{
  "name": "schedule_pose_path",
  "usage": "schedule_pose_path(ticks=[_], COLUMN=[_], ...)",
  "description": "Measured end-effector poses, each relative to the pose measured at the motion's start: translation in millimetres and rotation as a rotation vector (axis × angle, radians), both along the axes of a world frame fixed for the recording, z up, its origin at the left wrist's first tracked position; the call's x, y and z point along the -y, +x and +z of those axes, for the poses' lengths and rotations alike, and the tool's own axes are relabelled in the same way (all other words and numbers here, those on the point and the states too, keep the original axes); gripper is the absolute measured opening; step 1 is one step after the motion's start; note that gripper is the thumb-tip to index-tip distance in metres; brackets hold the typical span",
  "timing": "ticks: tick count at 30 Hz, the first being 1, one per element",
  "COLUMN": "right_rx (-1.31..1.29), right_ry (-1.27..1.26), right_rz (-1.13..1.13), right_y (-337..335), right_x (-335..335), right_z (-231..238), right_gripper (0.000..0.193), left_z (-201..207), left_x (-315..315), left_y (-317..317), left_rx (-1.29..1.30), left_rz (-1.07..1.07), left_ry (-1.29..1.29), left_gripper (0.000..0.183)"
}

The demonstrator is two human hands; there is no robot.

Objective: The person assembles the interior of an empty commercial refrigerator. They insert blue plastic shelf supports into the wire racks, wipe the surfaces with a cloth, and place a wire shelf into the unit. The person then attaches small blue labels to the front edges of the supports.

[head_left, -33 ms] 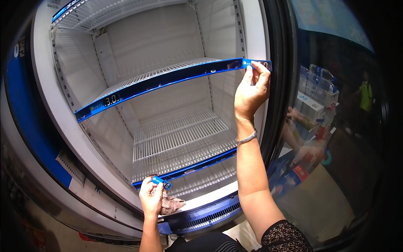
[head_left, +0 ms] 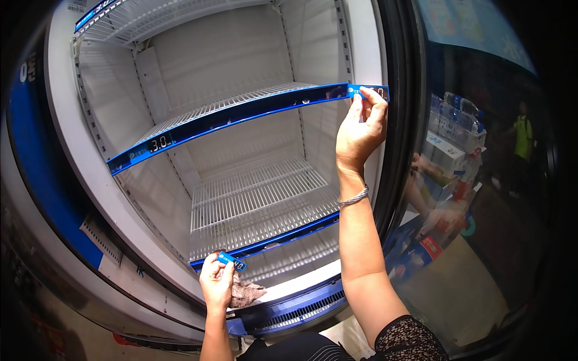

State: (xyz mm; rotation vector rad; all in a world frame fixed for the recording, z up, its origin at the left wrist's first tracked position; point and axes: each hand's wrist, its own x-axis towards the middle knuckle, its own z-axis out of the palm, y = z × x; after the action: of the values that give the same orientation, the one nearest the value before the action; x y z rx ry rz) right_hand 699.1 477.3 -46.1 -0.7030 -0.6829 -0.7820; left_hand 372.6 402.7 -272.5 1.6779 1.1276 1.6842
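Note:
My right hand (head_left: 363, 123) is raised to the right end of the middle shelf's blue label strip (head_left: 253, 108). Its thumb and fingertips pinch a blue price tag (head_left: 355, 91), which reaches past the strip's end over the white cabinet frame. Low at the left, my left hand (head_left: 217, 283) pinches a second, smaller-looking blue price tag (head_left: 232, 261) in front of the lower shelf's edge. A brownish crumpled cloth (head_left: 245, 293) hangs by that hand; whether the fingers also grip it is hidden. Another price tag (head_left: 150, 146) sits in the middle strip's left end.
The upright display cooler has a lower wire shelf (head_left: 259, 198) with a blue front strip and a top wire shelf (head_left: 168, 24). A vented blue sill (head_left: 295, 313) runs below. On the right, the dark glass door (head_left: 500, 198) reflects bottles, boxes and a person in green.

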Motion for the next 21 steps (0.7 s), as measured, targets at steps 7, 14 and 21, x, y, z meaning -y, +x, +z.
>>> schedule_pose_path(ticks=[7, 14, 21], right_rx=[-0.003, -0.067, -0.115], right_ry=[-0.017, -0.004, 0.036], right_rz=[0.008, 0.054, 0.138], right_y=[-2.0, -4.6, -6.5], right_x=[-0.1, -1.7, 0.5], right_z=[0.4, 1.2, -0.3], right_gripper=[0.019, 0.02, 0.023], left_z=[3.4, 1.9, 4.7], left_x=[1.4, 0.9, 3.1], left_y=[1.2, 0.0, 3.4], left_rx=[-0.048, -0.029, 0.029], left_rz=[0.014, -0.004, -0.022], left_ry=[0.024, 0.014, -0.017], left_gripper=[0.009, 0.009, 0.009])
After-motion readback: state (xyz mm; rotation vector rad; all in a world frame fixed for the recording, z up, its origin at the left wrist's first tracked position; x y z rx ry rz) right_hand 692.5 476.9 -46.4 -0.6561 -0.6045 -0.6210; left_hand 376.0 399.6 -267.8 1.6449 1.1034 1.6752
